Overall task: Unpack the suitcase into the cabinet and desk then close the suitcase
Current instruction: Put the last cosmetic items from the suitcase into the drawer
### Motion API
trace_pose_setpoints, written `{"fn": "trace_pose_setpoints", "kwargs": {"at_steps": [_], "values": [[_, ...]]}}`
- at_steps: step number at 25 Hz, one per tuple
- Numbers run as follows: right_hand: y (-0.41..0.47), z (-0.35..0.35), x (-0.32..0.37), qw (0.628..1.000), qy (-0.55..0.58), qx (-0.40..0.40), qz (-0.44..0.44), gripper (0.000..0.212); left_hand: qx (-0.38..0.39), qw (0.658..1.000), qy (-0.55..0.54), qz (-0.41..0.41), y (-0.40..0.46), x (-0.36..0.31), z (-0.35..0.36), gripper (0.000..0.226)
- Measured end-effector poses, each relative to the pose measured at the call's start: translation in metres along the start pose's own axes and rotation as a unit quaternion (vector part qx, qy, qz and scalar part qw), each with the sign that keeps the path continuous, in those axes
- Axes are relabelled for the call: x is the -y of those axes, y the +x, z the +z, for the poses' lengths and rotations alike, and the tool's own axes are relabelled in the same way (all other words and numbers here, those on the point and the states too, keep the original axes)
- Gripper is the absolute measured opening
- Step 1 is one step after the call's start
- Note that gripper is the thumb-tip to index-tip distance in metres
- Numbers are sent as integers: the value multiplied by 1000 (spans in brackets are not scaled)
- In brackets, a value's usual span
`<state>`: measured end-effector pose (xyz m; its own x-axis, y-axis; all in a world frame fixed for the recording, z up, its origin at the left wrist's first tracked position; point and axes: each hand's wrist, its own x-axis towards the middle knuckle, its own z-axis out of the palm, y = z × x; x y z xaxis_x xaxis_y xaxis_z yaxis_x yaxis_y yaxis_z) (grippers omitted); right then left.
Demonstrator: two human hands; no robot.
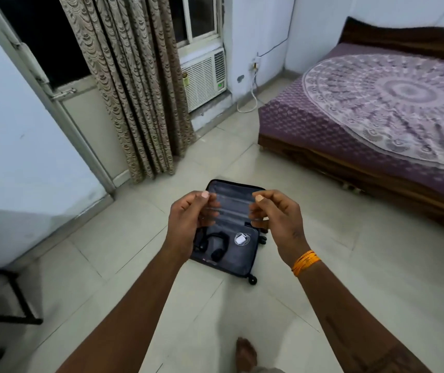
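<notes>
A small dark suitcase (242, 261) lies open on the tiled floor in the middle of the room, its lid (231, 189) tipped back. In its lower half lie black headphones (216, 244) and a white charger with a coiled cable (241, 239). I hold both hands up above the suitcase. My left hand (188, 222) and my right hand (277, 222) each pinch one end of a thin see-through plastic item (231, 207) stretched between them. What the item is I cannot make out.
A black-framed desk with a white top (0, 292) stands at the left edge. A bed with a purple cover (376, 109) fills the right. Patterned curtains (134, 90), a window air conditioner (204, 76) and a door (40, 49) line the far wall. My bare foot (246, 355) shows below.
</notes>
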<state>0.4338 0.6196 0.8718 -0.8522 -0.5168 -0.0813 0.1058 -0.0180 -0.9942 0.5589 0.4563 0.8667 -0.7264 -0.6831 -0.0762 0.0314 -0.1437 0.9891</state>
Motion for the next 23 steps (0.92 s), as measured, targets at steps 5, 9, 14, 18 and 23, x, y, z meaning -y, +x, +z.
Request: {"fn": "trace_pose_setpoints", "kwargs": {"at_steps": [5, 9, 14, 18, 23], "values": [[93, 59, -41, 998, 2, 19, 55, 19, -33, 997, -8, -63, 81, 24, -38, 22], [147, 100, -85, 995, 17, 8, 94, 22, -48, 993, -17, -104, 163, 45, -84, 20], [228, 148, -152, 990, 21, -50, 133, 21, -12, 987, 7, -161, 288, 98, -142, 19], [293, 168, -220, 980, 7, -104, 171, 23, 10, 980, 35, -196, 389, 159, -168, 19], [351, 168, -355, 961, -16, -134, 241, 24, 53, 967, 69, -239, 460, 295, -174, 16]]}}
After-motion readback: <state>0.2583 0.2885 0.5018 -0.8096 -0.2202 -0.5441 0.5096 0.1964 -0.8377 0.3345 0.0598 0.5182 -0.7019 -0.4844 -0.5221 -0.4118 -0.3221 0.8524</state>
